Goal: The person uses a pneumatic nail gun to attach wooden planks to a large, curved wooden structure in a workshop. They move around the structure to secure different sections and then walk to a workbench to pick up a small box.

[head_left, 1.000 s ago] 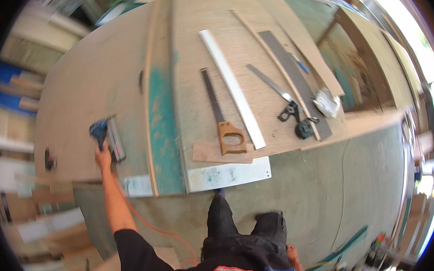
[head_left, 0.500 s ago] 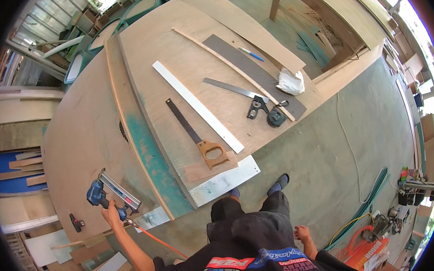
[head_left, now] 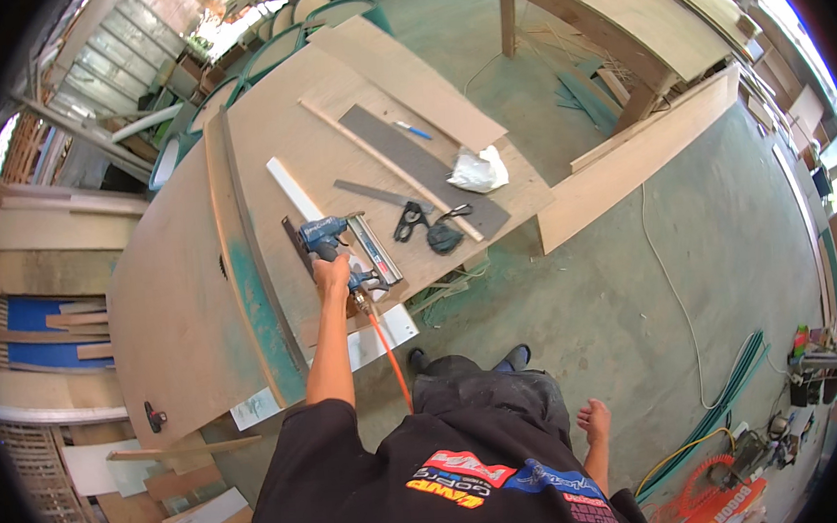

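Wrapped round the grip of a blue nail gun (head_left: pixel 324 233), my left hand (head_left: pixel 331 274) holds the tool above the worktable (head_left: pixel 175 276). An orange air hose (head_left: pixel 388 348) runs from it toward my body. Beneath the nail gun lie a white strip (head_left: pixel 291 187) and a handsaw (head_left: pixel 293 237), both partly covered. Right of the tool are a combination square (head_left: pixel 410 221) and a black tape measure (head_left: pixel 444 239). My right hand (head_left: pixel 595 421) hangs beside my body over the floor, fingers loosely bent and a little apart, holding nothing visible.
A dark grey strip (head_left: pixel 402 150), a thin wooden strip (head_left: pixel 366 148), a blue pen (head_left: pixel 417 131) and a crumpled white bag (head_left: pixel 478 170) lie farther back. Long boards (head_left: pixel 247 272) cross the table's left part. A white cord (head_left: pixel 667 275) and green tubing (head_left: pixel 706 421) lie on the floor.
My left hand has carried the nail gun from the table's left front to the right, over the saw and white strip. My right hand has risen slightly. The view has shifted.
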A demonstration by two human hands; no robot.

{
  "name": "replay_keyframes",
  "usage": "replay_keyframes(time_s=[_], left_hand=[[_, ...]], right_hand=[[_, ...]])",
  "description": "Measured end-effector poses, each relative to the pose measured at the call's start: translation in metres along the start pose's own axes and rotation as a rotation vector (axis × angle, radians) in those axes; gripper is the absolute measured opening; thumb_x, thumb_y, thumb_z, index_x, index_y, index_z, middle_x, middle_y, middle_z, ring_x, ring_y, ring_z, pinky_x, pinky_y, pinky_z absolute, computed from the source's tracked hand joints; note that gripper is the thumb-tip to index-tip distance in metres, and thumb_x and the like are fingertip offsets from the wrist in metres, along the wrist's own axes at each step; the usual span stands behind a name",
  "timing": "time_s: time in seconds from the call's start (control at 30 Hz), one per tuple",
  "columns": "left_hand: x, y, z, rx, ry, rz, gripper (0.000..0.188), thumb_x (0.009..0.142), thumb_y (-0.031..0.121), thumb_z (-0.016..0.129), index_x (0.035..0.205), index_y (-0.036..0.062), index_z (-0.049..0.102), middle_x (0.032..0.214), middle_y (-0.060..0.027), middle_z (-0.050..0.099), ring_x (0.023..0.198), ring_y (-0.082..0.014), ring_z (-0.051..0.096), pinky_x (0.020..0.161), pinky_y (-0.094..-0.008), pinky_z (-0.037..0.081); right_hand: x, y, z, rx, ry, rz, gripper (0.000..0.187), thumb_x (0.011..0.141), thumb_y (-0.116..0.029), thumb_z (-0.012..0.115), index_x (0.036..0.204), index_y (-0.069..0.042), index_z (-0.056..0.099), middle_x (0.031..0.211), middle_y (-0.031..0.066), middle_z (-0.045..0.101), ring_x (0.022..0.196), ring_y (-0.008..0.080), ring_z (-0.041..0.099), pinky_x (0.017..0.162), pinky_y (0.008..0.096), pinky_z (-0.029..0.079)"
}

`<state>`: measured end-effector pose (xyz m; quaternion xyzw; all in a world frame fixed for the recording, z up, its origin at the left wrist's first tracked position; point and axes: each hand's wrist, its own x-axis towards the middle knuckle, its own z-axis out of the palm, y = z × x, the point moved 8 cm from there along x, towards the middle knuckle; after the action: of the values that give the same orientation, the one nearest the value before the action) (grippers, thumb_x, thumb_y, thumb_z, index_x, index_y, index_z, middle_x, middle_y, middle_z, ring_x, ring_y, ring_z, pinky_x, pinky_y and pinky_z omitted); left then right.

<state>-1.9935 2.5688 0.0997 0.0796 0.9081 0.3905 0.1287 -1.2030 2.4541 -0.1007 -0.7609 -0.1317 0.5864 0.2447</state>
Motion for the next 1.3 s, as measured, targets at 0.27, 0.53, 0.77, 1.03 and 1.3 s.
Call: replay_keyframes(time_s=[0.27, 0.53, 0.77, 1.03, 1.3], left_hand=[[-0.017, 0.056, 0.082, 0.56, -0.007, 0.164, 0.066, 0.094, 0.049, 0.059, 0.119, -0.0119, 0.064, 0.126, -0.0316, 0.064, 0.113, -0.042, 0.066, 0.097, -0.0503, 0.052], [-0.083, 0.081, 0.109, 0.319, 0.508, 0.366, 0.046, 0.094, 0.025, 0.066, 0.127, -0.0045, 0.057, 0.122, -0.0259, 0.063, 0.11, -0.0409, 0.064, 0.097, -0.0475, 0.051], [-0.211, 0.391, 0.429, -0.372, -0.069, 0.679, 0.03, 0.096, 0.02, 0.063, 0.112, -0.0052, 0.061, 0.1, -0.0137, 0.064, 0.091, -0.0274, 0.061, 0.086, -0.0389, 0.05], [-0.628, 0.703, 0.743, 0.026, -1.146, 1.229, 0.038, 0.096, 0.028, 0.068, 0.121, 0.0, 0.065, 0.105, -0.0157, 0.074, 0.097, -0.0234, 0.071, 0.085, -0.037, 0.056], [-0.742, 0.618, 1.067, 0.917, -1.406, 1.39, 0.062, 0.094, 0.049, 0.064, 0.129, -0.0022, 0.064, 0.131, -0.026, 0.064, 0.124, -0.0399, 0.061, 0.104, -0.0473, 0.049]], right_hand=[[0.075, 0.052, -0.146, 0.042, 0.147, 0.153, 0.028, 0.096, -0.026, 0.06, 0.117, -0.008, 0.062, 0.085, 0.0153, 0.067, 0.064, 0.0263, 0.064, 0.054, 0.0398, 0.053], [0.168, -0.01, -0.109, -0.241, -0.025, 0.253, 0.023, 0.095, -0.023, 0.064, 0.108, -0.003, 0.066, 0.084, 0.0131, 0.072, 0.065, 0.0234, 0.068, 0.054, 0.0379, 0.055], [0.252, -0.215, -0.126, 0.132, 0.038, 0.08, 0.023, 0.096, -0.023, 0.063, 0.109, -0.005, 0.067, 0.085, 0.0122, 0.072, 0.065, 0.02, 0.069, 0.053, 0.0338, 0.055], [0.303, -0.384, -0.253, 0.381, 0.286, 0.008, 0.02, 0.094, -0.022, 0.064, 0.105, -0.005, 0.067, 0.079, 0.0105, 0.07, 0.061, 0.0203, 0.068, 0.05, 0.0342, 0.053], [0.424, -0.375, -0.304, -0.614, 0.507, 0.104, 0.022, 0.087, -0.017, 0.06, 0.086, -0.001, 0.075, 0.094, 0.0219, 0.076, 0.084, 0.0327, 0.076, 0.073, 0.0446, 0.06]])
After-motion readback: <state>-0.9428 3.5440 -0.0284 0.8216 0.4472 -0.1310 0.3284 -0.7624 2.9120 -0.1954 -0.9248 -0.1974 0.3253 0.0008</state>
